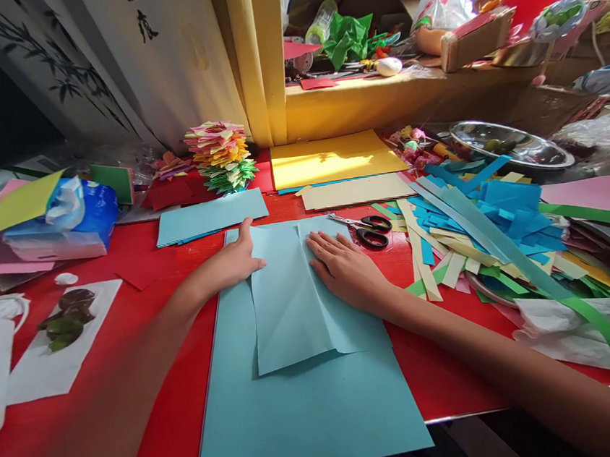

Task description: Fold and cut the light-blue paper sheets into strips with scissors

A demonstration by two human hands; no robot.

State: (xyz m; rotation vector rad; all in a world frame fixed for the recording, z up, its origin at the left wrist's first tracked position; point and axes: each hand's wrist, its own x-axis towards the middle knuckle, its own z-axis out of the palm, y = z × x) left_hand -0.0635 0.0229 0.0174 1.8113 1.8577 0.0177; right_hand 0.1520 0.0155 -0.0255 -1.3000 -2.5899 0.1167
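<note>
A creased light-blue paper sheet (pixel 286 310) lies on a larger stack of light-blue paper (pixel 308 417), its lower edge slightly raised. A lengthwise fold line runs down near its middle. My right hand (pixel 344 264) rests flat on the sheet just right of that line, fingers stretched out. At the sheet's upper left edge is my left hand (pixel 237 257), thumb and forefinger apart; its other fingers are partly hidden. Black-handled scissors (pixel 368 230) lie just beyond my right hand. Folded light-blue paper (pixel 211 216) sits beyond my left hand.
Paper strips and cut pieces (pixel 480 232) are heaped at the right, before a metal bowl (pixel 511 145). Behind stand a folded-paper tower (pixel 222 157) and yellow paper (pixel 333 158). A tissue pack (pixel 64 221) and dark fruits on a napkin (pixel 67 322) are at the left.
</note>
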